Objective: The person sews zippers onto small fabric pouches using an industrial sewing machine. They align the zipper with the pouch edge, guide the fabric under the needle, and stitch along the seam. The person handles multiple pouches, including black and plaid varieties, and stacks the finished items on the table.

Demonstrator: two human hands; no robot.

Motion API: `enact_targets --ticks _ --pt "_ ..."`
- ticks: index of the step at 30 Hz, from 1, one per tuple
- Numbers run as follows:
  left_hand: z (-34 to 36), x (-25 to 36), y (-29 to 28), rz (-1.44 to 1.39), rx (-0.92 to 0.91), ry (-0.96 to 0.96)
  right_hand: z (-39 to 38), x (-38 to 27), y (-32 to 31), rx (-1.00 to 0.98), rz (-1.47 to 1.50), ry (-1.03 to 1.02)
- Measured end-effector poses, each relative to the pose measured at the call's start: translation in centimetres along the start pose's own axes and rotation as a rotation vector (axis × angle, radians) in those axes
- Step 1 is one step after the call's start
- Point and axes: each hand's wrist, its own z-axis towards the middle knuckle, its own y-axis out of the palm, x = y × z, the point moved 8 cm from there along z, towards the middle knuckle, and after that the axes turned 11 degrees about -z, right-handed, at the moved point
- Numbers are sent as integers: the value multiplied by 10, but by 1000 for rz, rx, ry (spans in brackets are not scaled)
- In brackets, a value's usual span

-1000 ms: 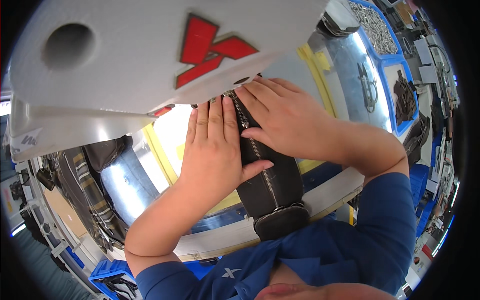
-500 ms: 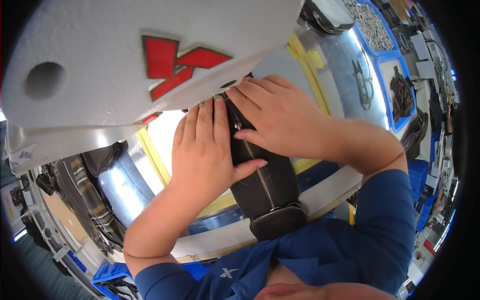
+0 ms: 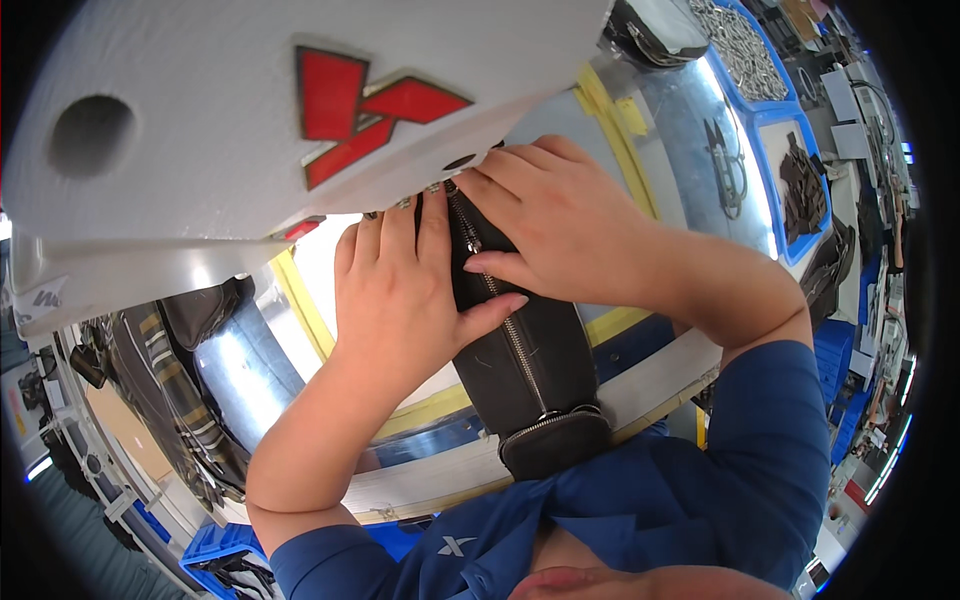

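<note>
A long black fabric piece (image 3: pixel 545 350) with a metal zipper (image 3: pixel 522 355) down its middle lies lengthwise from my body to the white sewing machine head (image 3: pixel 220 110). My left hand (image 3: pixel 398 290) rests flat on its left side, fingers stretched toward the machine and thumb across near the zipper. On the other side, my right hand (image 3: pixel 565 225) presses down with extended fingers, its thumb beside the zipper. The fingertips of both hands reach the machine's lower edge, which hides the needle area. Toward me, the piece ends in a rounded zippered part (image 3: pixel 555 445).
Scissors (image 3: pixel 725 165) lie to the right on the metal table. Beyond them stand blue trays, one with many metal parts (image 3: pixel 745 50), one with dark pieces (image 3: pixel 803 190). Dark and plaid fabric (image 3: pixel 185 370) is piled at the left. Yellow tape (image 3: pixel 615 130) marks the tabletop.
Both hands and the black piece have slid slightly away from me, toward the machine. My left hand also sits a little farther left. The machine head has shifted slightly in the picture.
</note>
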Motion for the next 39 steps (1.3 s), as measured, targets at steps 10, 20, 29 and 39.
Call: enact_targets --ticks 10,20,29,39 --pt "1 0 0 11 7 -3 1 0 -1 -10 -6 -5" --pt "0 0 2 16 2 -10 0 -1 -1 -23 -30 -14" --pt "-3 -3 1 0 31 9 -4 -7 -3 11 76 -108" --pt "-4 -1 6 42 -46 -28 -19 -30 -19 18 161 -363"
